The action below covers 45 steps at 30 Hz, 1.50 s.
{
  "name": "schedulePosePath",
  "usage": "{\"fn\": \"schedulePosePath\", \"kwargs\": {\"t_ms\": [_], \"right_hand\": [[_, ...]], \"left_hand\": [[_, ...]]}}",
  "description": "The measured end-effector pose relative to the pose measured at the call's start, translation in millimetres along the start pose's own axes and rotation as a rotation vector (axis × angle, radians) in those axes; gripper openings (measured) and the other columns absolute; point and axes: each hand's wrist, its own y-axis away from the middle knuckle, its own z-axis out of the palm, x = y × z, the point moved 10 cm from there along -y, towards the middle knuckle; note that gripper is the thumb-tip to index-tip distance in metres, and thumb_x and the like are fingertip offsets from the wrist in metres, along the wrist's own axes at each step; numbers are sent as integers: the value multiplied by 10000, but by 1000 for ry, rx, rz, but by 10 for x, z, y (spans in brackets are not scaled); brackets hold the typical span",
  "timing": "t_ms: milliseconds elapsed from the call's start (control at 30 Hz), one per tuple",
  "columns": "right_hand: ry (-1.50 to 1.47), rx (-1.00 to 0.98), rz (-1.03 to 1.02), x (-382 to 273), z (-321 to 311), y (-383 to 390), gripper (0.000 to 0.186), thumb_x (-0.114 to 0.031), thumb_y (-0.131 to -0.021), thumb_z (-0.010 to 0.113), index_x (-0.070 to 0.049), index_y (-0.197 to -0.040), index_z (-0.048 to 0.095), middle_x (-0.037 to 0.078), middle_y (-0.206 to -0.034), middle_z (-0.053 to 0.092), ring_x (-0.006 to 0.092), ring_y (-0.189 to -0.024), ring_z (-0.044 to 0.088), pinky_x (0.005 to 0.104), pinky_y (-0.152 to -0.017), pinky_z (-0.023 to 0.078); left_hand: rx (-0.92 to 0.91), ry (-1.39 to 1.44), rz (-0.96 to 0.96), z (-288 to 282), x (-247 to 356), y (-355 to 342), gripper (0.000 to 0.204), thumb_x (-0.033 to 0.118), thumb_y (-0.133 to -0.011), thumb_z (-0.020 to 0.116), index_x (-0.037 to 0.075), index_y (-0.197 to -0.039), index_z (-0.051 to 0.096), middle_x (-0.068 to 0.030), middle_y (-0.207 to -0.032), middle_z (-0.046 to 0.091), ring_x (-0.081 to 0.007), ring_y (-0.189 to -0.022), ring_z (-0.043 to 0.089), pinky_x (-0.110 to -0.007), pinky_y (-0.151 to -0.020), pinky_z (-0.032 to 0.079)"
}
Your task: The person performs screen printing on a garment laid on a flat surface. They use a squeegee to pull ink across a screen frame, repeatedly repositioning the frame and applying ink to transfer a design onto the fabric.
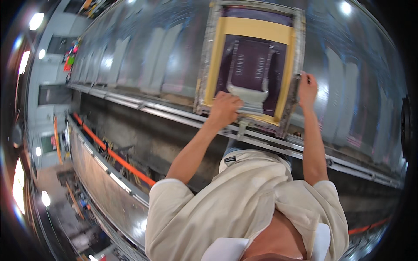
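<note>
One left hand (225, 108) clutching squeegee (252, 108), right (307, 92) gripping frame (298, 48)

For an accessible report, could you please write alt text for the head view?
A person's left hand is at the lower end of a purple, yellow-bordered framed screen on a long grey table, with the right hand at the screen's right edge. A cream short-sleeved shirt fills the lower foreground.

Framed screen (251, 65) on the table (136, 61); rail (170, 114) along the table's near edge.
</note>
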Motion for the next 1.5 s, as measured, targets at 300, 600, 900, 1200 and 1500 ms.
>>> {"fn": "schedulePosePath", "kwargs": {"t_ms": [300, 600, 900, 1200, 1500], "right_hand": [[101, -22, 114, 304, 147, -78, 311, -318, -1000, 633, -10, -968, 663, 90, -789, 604, 199, -725, 529, 375, -708, 451], [181, 34, 117, -3, 47, -21, 292, -299, -984, 640, -8, -957, 659, 186, -791, 655, 306, -706, 619, 402, -715, 497], [144, 42, 177, -17, 64, 40, 296, -305, -979, 648, -11, -953, 665, 187, -761, 654, 299, -684, 633, 400, -707, 502], [178, 48, 135, 115, 49, -12, 309, -311, -987, 624, -6, -967, 673, 184, -801, 671, 320, -730, 649, 404, -713, 496], [228, 71, 68, -92, 56, 0, 284, -290, -982, 633, -9, -950, 666, 183, -780, 654, 297, -699, 620, 394, -702, 487]], "left_hand": [[17, 31, 48, 197, -132, 313, 386, 86, -617, 762, 124, -988, 664, -10, -1046, 654, -220, -963, 598, -409, -909, 435], [130, 23, 120, 263, -717, -1023, 295, 23, -701, 656, 117, -977, 705, -10, -967, 692, -223, -862, 620, -409, -857, 430], [-70, 60, 154, 402, -1480, -2290, 165, 174, -741, 755, 146, -904, 751, -45, -877, 734, -288, -807, 675, -423, -744, 464], [-58, 156, 197, 345, -689, -974, 366, 10, -611, 736, 151, -948, 750, -24, -875, 724, -271, -768, 662, -410, -729, 444], [-40, 100, 178, 289, -1150, -1693, 174, 96, -692, 737, 155, -855, 748, -63, -829, 714, -288, -757, 675, -424, -761, 469]]}}
